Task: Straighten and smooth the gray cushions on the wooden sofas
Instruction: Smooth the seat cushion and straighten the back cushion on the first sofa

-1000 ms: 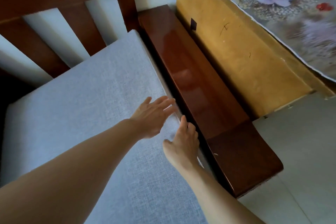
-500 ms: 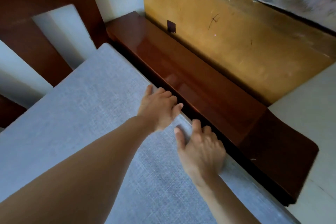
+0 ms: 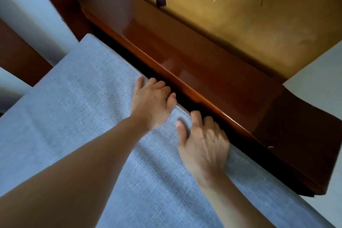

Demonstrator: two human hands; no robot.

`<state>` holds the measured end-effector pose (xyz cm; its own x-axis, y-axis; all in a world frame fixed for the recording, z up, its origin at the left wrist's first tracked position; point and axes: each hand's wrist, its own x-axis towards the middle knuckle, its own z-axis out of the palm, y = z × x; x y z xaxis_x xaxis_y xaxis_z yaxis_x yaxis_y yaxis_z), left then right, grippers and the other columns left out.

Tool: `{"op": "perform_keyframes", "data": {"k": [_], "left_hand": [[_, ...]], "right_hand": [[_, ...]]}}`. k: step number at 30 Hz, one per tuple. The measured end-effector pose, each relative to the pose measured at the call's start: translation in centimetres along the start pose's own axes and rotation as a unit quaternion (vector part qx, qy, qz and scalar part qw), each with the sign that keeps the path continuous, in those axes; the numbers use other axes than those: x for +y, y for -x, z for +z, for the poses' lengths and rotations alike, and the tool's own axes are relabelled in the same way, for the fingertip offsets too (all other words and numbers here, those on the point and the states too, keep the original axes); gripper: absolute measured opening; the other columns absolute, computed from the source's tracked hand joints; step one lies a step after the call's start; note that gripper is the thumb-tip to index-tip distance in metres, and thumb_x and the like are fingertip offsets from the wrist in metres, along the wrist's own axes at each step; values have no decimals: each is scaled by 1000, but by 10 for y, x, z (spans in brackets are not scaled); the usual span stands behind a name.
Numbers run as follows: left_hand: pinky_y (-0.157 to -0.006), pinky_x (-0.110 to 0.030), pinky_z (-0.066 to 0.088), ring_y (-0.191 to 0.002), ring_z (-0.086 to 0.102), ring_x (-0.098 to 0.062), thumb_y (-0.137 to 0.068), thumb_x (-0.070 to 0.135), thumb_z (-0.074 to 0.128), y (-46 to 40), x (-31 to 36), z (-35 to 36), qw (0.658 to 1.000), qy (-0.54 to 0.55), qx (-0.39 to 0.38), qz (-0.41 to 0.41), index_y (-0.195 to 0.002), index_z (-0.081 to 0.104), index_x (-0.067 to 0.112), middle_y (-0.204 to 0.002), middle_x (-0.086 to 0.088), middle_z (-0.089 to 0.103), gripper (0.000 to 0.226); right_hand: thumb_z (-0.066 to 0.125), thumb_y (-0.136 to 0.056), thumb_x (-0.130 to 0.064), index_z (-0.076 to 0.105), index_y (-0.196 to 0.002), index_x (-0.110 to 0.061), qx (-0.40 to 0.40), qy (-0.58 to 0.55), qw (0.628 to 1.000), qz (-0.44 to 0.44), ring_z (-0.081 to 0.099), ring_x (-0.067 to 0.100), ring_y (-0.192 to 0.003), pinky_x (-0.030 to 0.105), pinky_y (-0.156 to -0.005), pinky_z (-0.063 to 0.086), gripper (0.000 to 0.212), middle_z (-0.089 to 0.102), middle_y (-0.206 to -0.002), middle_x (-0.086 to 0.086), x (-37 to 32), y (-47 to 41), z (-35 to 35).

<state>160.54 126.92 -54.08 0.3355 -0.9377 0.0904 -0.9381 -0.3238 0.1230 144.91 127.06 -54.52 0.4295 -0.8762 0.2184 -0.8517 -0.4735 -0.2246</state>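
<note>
One gray cushion [image 3: 77,109] lies flat on seat of wooden sofa [image 3: 185,57], right edge beside glossy armrest. Both hands at that edge, close together, not touching. Left hand [image 3: 150,103]: fingers curled over cushion edge into dark gap. Right hand [image 3: 205,142]: thumb pressed on top, fingers hooked over edge, gripping cushion. Yellow panel [image 3: 249,16] beyond armrest.

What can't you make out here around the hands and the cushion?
- Head view: fingertips of both the left hand and right hand dip into the dark gap beside the armrest, so their hold is unclear.
- Cushion side: hidden in that gap.
- Cushion front: cut off by the frame's bottom edge.
</note>
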Motion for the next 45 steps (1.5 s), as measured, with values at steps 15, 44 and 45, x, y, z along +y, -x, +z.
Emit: {"op": "perform_keyframes", "data": {"k": [15, 44, 45], "left_hand": [[-113, -51, 13, -144, 13, -20, -98, 44, 35, 24, 25, 32, 987, -8, -133, -89, -146, 28, 21, -156, -1, 19, 54], [-116, -49, 2, -147, -11, -15, -99, 52, 28, 304, 99, -35, 928, 64, -189, -313, -152, -6, 27, -160, 8, -10, 68], [-116, -49, 2, -147, -11, -15, -99, 52, 28, 318, 107, -36, 928, 66, -184, -318, -152, -7, 27, -160, 8, -11, 69]], "right_hand": [[61, -84, -52, 18, -153, -23, -189, -62, 974, -111, 11, 34, -146, 43, -117, 11, 86, 7, -159, 18, 35, 14, 33], [40, -97, -50, -5, -153, -22, -311, -11, 901, -301, -13, 28, -146, 43, -117, -5, 77, -13, -159, 11, 41, 152, -63], [40, -97, -50, -4, -153, -22, -304, -15, 901, -308, -12, 28, -147, 43, -117, -5, 77, -12, -160, 11, 45, 165, -67]]}}
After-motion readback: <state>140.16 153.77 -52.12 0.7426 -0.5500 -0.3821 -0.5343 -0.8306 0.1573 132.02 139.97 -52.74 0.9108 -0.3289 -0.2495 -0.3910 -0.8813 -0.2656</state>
